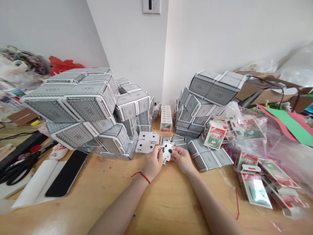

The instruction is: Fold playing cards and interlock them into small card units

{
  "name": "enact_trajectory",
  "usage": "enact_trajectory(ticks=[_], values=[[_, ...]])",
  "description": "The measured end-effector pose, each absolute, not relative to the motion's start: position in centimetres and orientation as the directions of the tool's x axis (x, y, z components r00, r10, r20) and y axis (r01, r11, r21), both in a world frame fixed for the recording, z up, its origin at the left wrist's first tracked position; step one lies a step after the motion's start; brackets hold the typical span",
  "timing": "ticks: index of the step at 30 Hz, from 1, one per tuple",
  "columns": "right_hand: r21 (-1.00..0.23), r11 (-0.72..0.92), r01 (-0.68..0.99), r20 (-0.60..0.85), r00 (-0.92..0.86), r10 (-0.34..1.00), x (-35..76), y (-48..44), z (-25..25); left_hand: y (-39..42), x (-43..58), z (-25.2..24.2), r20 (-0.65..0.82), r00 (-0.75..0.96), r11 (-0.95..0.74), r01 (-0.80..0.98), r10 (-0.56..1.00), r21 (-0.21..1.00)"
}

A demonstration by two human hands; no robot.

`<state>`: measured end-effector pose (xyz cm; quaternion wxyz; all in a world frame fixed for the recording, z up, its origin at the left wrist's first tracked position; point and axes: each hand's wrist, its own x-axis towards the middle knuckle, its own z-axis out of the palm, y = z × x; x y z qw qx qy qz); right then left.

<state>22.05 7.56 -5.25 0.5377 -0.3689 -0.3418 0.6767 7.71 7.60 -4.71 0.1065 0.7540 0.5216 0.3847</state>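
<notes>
Between my two hands, above the wooden table, is a small bunch of playing cards [167, 148], faces toward me with black spades showing. My left hand [154, 160] is closed around their left side, thumb in front. On the right, the fingers of my right hand [181, 158] pinch the edge of the same cards. Just beyond my left hand, several face-up cards [144, 142] lie in a group, twos of spades among them. Grey patterned blocks made of folded cards stand around, one low block [209, 156] lying right of my right hand.
Tall stacks of card blocks rise at left [80, 104] and right [207, 98]. A row of card boxes [166, 119] stands between them. Opened card packs [256, 192] and plastic wrap lie at right. A phone [67, 174] and black scissors [18, 171] lie at left.
</notes>
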Motion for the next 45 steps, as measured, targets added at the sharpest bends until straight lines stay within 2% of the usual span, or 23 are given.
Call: enact_trajectory(ticks=[10,15,19,23,30,33,36,38,41,45], values=[[-0.886,-0.133,-0.444,-0.055,-0.185,0.981,22.1,7.6,-4.9,8.0,7.2,-4.1,0.580,0.142,-0.474,0.742,0.802,0.474],[-0.929,-0.085,-0.360,-0.049,-0.108,0.993,22.3,7.6,-5.2,7.9,7.2,-4.1,0.610,0.193,-0.520,0.744,0.768,0.420],[-0.977,-0.029,-0.212,-0.029,-0.006,1.000,22.2,7.6,-5.5,7.6,7.5,-4.1,0.647,0.293,-0.597,0.738,0.704,0.314],[-0.998,0.063,-0.010,0.062,0.093,0.994,21.4,7.2,-5.7,7.4,7.8,-4.0,0.658,0.389,-0.666,0.708,0.645,0.234],[-0.914,0.104,0.392,0.240,0.318,0.917,20.2,5.8,-5.7,7.1,8.0,-3.9,0.651,0.485,-0.720,0.680,0.585,0.140],[-0.933,0.142,0.331,0.249,0.310,0.918,20.6,6.0,-5.5,7.2,8.0,-4.1,0.649,0.454,-0.693,0.703,0.611,0.160],[-0.976,0.180,0.120,0.199,0.177,0.964,21.4,6.8,-5.3,7.4,7.8,-4.3,0.651,0.399,-0.646,0.740,0.646,0.187],[-0.983,0.168,0.070,0.174,0.096,0.980,21.9,7.3,-5.2,7.5,7.7,-4.4,0.652,0.368,-0.618,0.761,0.663,0.199],[-0.981,0.153,0.122,0.163,0.078,0.983,22.2,7.6,-5.5,7.7,7.7,-4.5,0.643,0.347,-0.597,0.772,0.683,0.217],[-0.916,0.175,0.361,0.249,0.171,0.953,22.0,7.0,-5.9,7.6,7.9,-4.7,0.630,0.378,-0.639,0.727,0.679,0.252]])
